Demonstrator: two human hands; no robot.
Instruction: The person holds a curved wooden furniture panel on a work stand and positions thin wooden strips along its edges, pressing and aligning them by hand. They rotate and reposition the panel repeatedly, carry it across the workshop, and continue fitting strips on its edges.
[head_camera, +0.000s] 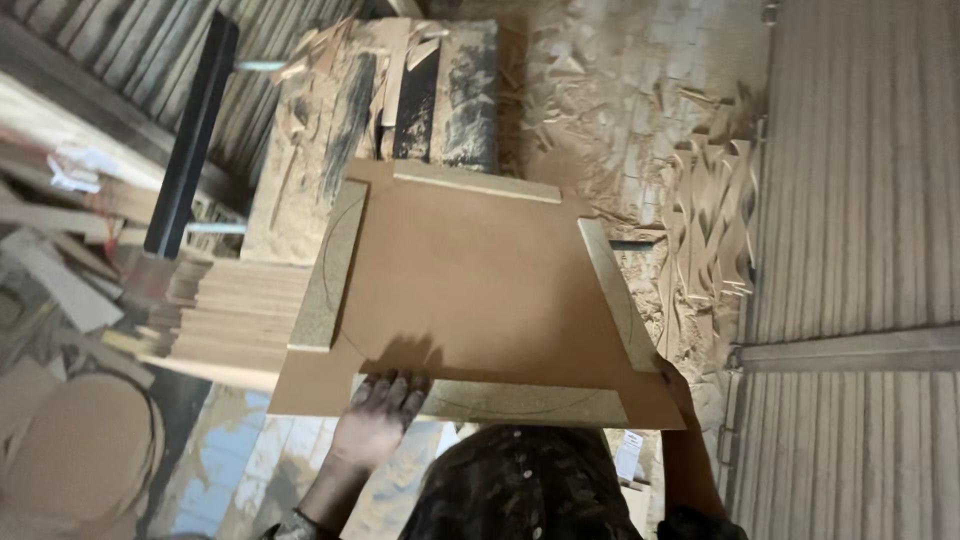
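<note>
Brown fibreboard panel (470, 290), four strips (330, 265), gripped by left hand (378, 415) and right hand (676, 388).

The person wears a dark patterned garment (525, 485) with small pale flecks, cuffs ending at the forearms. The left hand (380, 415) is dusty with sawdust; both forearms are bare.

A plain tan-brown board (470, 290) carries paler speckled strips (330, 265), beside a black post (190, 135).
</note>
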